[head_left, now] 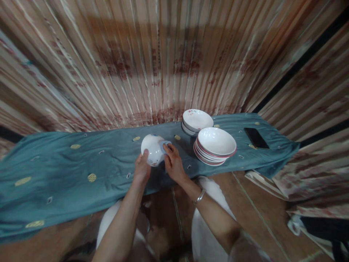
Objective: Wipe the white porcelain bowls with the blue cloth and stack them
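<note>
A white bowl with small coloured patterns is tilted on its side above the cloth-covered table. My left hand grips its near left edge, thumb on the white surface. Fingers of my right hand press a light blue cloth against the bowl's right side. Just right of my right hand stands a stack of white bowls with red rims. Behind it is a second stack of white bowls, the top one with a floral print inside.
A dark phone lies at the table's right end. The table wears a teal cloth with yellow pineapple prints. Pleated patterned curtains hang right behind it and along the right. Below is a brown tiled floor.
</note>
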`<state>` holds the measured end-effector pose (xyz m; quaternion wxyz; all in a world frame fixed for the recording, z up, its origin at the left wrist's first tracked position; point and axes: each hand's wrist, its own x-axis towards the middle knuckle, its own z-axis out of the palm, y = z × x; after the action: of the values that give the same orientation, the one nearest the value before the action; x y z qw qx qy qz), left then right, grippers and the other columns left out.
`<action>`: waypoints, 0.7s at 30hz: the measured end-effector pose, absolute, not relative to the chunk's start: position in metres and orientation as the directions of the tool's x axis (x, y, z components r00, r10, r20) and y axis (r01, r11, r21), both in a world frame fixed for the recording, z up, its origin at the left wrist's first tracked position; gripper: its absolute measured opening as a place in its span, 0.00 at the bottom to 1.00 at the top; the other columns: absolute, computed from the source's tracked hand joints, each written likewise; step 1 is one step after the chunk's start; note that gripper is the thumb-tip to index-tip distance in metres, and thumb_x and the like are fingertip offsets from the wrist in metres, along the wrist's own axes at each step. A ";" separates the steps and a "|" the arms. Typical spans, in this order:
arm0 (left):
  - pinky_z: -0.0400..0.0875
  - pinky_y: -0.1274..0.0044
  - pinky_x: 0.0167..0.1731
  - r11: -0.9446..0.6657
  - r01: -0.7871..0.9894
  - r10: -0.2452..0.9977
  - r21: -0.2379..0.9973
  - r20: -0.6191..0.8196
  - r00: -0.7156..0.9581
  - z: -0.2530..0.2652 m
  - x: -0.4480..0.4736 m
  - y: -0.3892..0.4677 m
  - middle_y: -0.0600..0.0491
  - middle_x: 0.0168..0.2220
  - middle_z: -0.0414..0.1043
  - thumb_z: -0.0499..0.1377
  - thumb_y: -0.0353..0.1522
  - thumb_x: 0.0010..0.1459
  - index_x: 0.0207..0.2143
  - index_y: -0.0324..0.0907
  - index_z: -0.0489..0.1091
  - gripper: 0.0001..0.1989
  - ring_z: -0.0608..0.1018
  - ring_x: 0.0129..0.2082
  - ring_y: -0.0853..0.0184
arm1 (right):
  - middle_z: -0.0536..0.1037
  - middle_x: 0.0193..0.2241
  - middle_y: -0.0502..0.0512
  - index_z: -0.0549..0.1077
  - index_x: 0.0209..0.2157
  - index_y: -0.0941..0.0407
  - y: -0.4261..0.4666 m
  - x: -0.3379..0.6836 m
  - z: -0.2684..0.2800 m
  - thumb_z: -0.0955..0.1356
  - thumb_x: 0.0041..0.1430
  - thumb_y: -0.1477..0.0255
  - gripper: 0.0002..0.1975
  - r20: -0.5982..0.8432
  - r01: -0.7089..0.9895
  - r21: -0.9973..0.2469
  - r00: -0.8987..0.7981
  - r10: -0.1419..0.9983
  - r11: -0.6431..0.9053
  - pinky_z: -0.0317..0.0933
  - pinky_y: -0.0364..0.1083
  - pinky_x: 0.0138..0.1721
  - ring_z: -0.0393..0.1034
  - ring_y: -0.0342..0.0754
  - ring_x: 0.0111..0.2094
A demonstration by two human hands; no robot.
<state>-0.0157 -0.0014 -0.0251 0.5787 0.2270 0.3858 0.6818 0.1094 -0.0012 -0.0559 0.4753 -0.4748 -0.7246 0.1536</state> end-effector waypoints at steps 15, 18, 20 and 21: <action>0.72 0.65 0.48 -0.021 -0.555 0.950 0.831 -0.157 -0.271 -0.025 -0.021 0.000 0.44 0.34 0.81 0.73 0.45 0.34 0.38 0.34 0.75 0.31 0.80 0.44 0.52 | 0.70 0.52 0.66 0.70 0.55 0.61 0.007 0.126 -0.058 0.58 0.57 0.83 0.25 0.535 0.680 -0.565 -0.129 0.835 0.468 0.60 0.56 0.56 0.64 0.55 0.52; 0.72 0.66 0.47 -0.004 -0.545 0.953 0.838 -0.163 -0.257 -0.024 -0.018 -0.001 0.45 0.34 0.81 0.73 0.46 0.34 0.39 0.35 0.75 0.32 0.80 0.44 0.53 | 0.70 0.52 0.65 0.71 0.54 0.60 0.012 0.122 -0.057 0.59 0.58 0.81 0.24 0.539 0.623 -0.634 -0.067 0.840 0.457 0.59 0.55 0.58 0.64 0.54 0.53; 0.72 0.66 0.47 -0.001 -0.539 0.955 0.843 -0.160 -0.252 -0.024 -0.017 -0.001 0.46 0.34 0.81 0.72 0.47 0.35 0.39 0.35 0.74 0.32 0.80 0.44 0.54 | 0.70 0.52 0.64 0.72 0.53 0.58 0.015 0.120 -0.056 0.60 0.58 0.80 0.23 0.529 0.553 -0.697 -0.033 0.848 0.457 0.60 0.54 0.58 0.65 0.54 0.54; 0.72 0.66 0.47 0.000 -0.535 0.955 0.845 -0.159 -0.251 -0.024 -0.016 -0.001 0.46 0.34 0.80 0.72 0.47 0.35 0.39 0.35 0.74 0.32 0.80 0.44 0.54 | 0.71 0.52 0.63 0.73 0.52 0.57 0.016 0.119 -0.056 0.60 0.58 0.80 0.22 0.524 0.510 -0.727 -0.022 0.852 0.460 0.60 0.53 0.57 0.66 0.53 0.53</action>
<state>-0.0163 -0.0014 -0.0238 0.5613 0.2440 0.4299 0.6638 0.1185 0.0160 -0.0559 0.4985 -0.4903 -0.6940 0.1715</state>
